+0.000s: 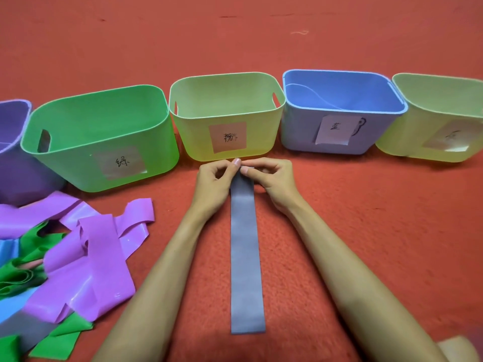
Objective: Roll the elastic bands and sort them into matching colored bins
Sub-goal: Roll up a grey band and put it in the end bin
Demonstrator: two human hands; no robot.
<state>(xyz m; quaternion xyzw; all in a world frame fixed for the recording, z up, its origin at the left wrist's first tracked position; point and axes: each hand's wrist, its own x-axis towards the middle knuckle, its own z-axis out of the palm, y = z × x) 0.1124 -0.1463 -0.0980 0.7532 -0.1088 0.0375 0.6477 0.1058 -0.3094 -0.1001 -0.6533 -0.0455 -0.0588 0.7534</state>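
A long grey elastic band [245,257] lies flat on the red carpet, running away from me. My left hand [213,182] and my right hand [271,181] both pinch its far end, which is folded over just in front of the yellow bin [227,142]. A row of labelled bins stands behind: purple [15,165], green [99,142], yellow, blue [337,118] and a second yellow bin [439,121]. All the bins that I can see into hold no bands.
A loose heap of purple bands [96,246], green bands [65,333], blue and grey bands lies at my left on the carpet. A pale object [454,348] shows at the bottom right corner. Red carpet stretches beyond the bins.
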